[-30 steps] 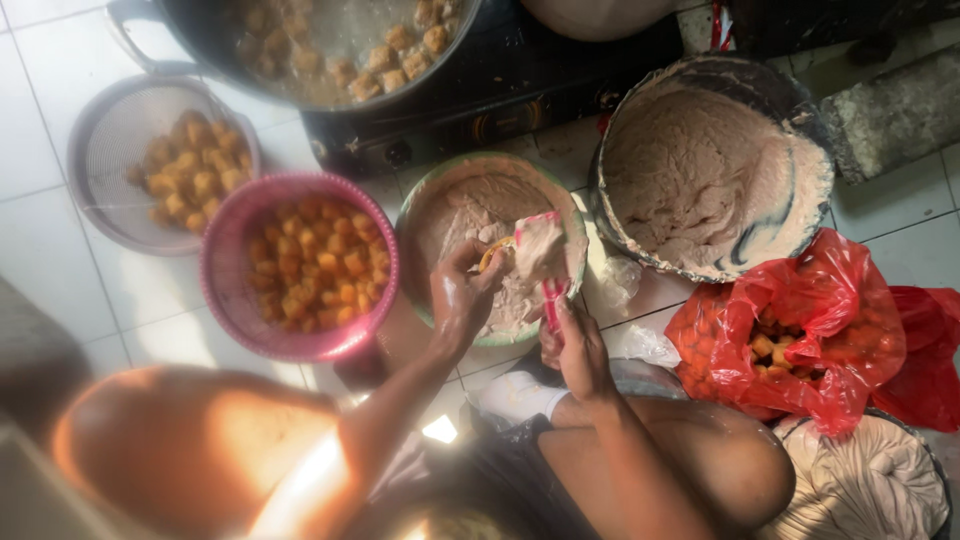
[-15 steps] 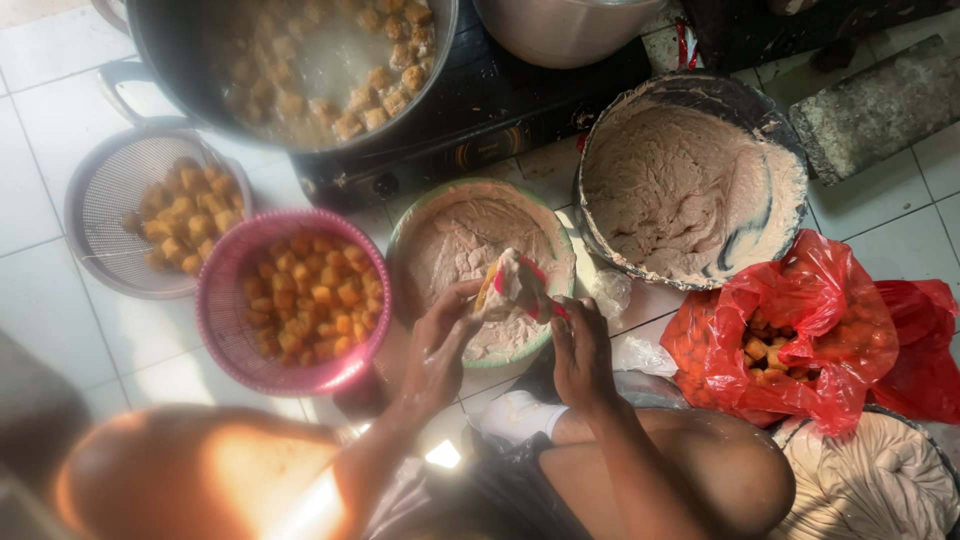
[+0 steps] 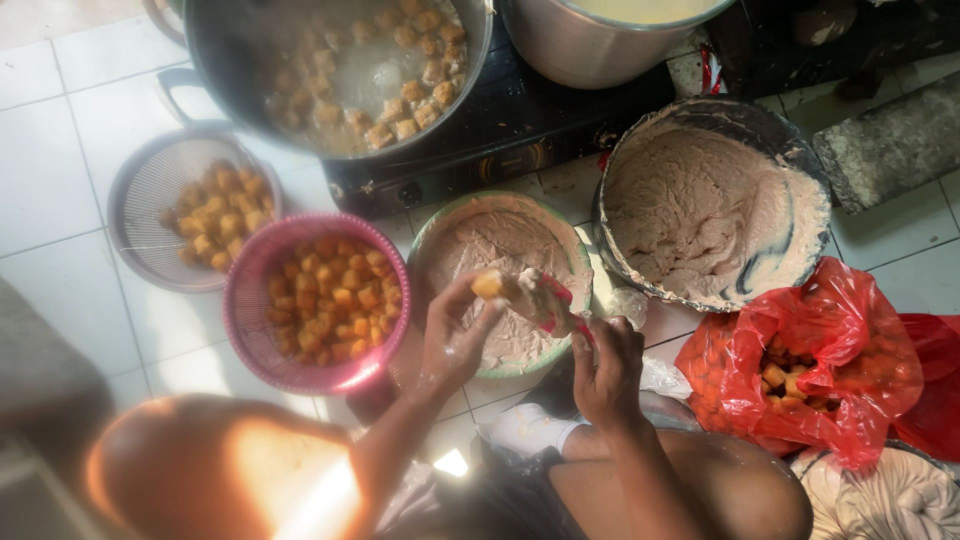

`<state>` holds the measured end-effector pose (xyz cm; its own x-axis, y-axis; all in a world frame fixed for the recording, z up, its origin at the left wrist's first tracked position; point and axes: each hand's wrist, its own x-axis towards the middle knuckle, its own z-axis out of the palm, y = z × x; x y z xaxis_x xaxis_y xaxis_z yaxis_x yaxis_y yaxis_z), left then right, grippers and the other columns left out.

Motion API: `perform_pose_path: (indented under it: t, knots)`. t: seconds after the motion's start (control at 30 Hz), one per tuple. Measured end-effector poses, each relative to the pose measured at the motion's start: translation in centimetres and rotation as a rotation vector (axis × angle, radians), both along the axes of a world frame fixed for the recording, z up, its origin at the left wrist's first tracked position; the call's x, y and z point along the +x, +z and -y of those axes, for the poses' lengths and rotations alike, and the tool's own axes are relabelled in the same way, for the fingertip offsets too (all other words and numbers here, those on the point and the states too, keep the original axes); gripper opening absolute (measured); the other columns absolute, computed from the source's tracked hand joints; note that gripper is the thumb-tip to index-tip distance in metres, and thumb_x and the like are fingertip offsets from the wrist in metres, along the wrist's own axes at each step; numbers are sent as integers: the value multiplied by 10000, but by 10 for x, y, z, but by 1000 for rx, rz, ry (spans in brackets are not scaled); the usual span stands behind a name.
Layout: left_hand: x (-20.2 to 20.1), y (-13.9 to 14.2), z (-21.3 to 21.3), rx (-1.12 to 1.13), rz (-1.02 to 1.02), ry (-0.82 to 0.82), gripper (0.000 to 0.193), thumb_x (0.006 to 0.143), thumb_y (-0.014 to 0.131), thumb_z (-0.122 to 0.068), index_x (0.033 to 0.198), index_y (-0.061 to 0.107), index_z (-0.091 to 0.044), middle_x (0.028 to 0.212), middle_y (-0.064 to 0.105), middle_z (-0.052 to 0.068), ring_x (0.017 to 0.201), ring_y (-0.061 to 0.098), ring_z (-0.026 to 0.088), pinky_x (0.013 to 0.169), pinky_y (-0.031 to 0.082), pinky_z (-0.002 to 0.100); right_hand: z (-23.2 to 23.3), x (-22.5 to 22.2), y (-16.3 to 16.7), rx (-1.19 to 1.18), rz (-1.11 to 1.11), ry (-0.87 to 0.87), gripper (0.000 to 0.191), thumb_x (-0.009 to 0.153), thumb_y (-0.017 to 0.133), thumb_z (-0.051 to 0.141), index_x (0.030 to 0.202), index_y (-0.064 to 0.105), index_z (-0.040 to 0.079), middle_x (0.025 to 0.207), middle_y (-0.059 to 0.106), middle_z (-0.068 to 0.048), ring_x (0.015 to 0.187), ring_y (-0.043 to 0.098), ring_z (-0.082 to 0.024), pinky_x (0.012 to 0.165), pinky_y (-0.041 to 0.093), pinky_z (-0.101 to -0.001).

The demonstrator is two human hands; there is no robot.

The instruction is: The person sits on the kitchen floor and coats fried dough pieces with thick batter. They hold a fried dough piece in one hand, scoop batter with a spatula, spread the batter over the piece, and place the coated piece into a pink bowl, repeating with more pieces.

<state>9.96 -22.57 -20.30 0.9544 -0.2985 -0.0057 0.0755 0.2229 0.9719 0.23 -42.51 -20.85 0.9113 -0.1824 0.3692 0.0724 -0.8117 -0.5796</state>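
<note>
Head view, looking down at a white tiled floor (image 3: 60, 200) crowded with cooking vessels. One large frying pan (image 3: 330, 70) of browning cubes sat on a black stove (image 3: 510, 130), beside one pale pot (image 3: 610, 35). Two bowls held grey-brown batter: a big dark bowl (image 3: 715, 205) and a smaller green-rimmed bowl (image 3: 500, 280), kept close, likely for easy reach. Fried orange pieces filled one pink basket (image 3: 320, 300) and one wire strainer (image 3: 195, 215). One red plastic bag (image 3: 810, 375) held more cubes. Above the smaller bowl, the left hand (image 3: 455, 335) pinched a battered tofu piece (image 3: 490, 285) in curled fingers, while the right hand (image 3: 605, 365) gripped a red-handled spoon (image 3: 560, 315), apparently spreading batter so drips fell back.
</note>
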Motion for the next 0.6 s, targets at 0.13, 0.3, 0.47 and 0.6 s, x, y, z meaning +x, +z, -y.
perform_pose_path:
  t: [0.13,0.3,0.47,0.6]
  knots:
    - [7,-50,4,-140,-325,220,408,999,627,-317,1329,611,-78,1264,687,71,1213,656,171,1094,477,325,10,2,-1,230,-200,-84,233,1025,555,210,1132,640,20,980,619,-126,880,570,-284,802,436,-410]
    - [23,-106,35,142,-915,200,492,928,597,-451,1333,631,-174,1261,688,-20,1093,632,141,908,458,385,18,6,-10,697,-290,-212,289,1076,498,270,1145,653,35,910,643,-64,833,553,-171,792,472,-304]
    - [134,-58,117,-51,-682,65,669,927,574,-553,1450,539,-138,1482,604,24,1327,578,194,1111,409,475,25,13,-22,882,-185,-152,271,1069,513,237,1142,679,36,837,486,26,777,430,-96,700,370,-253]
    - [215,14,141,-272,-361,-17,768,963,518,-574,1588,318,-175,1625,418,44,1451,451,220,1160,357,516,28,15,-22,1036,-283,-168,310,1067,477,249,1136,684,29,748,393,63,670,343,-53,587,292,-230]
